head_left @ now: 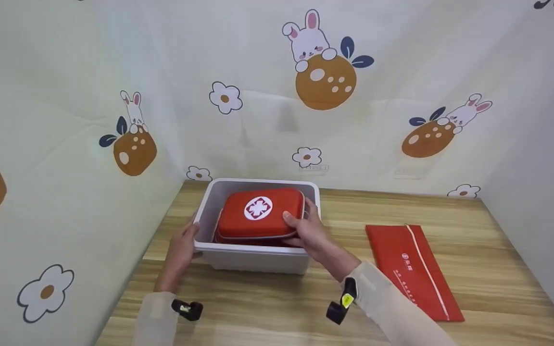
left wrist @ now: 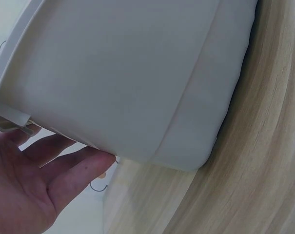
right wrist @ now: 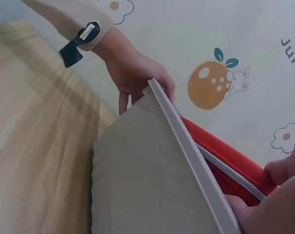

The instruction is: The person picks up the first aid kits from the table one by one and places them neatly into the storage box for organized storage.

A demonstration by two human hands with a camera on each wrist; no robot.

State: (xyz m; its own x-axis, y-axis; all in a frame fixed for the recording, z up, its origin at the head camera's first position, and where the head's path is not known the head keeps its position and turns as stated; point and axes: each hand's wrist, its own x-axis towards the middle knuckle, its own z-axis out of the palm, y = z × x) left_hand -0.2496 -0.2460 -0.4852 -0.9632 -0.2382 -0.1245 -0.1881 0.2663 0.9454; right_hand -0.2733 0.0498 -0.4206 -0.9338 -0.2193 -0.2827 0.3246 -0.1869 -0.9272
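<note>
One red case (head_left: 260, 226), marked with a white cross emblem, sits within the opening of the pale grey bin (head_left: 257, 260) on the wooden table (head_left: 258, 307); a second red article, a flat folder (head_left: 411, 269), lies outside it to the right. Work is judged partway: the case is inside the rim, but it is not yet released, and whether it is going in or coming out cannot be determined from these views. The right hand (head_left: 313, 233) pinches the case at its right end, thumb on the lid and fingers lower down, just inside the bin's right wall. The left hand (head_left: 181, 245) grips the bin's left rim, thumb over the top and fingers against the outside. The case appears slightly tilted; contact with the bin floor is hidden. Darker red shows below the zipper, and it cannot be told whether this is the case's lower half or a separate item. The folder is untouched, with a white strip along its length. Letting go of the case remains outstanding; whether the folder requires any handling is undetermined.
</note>
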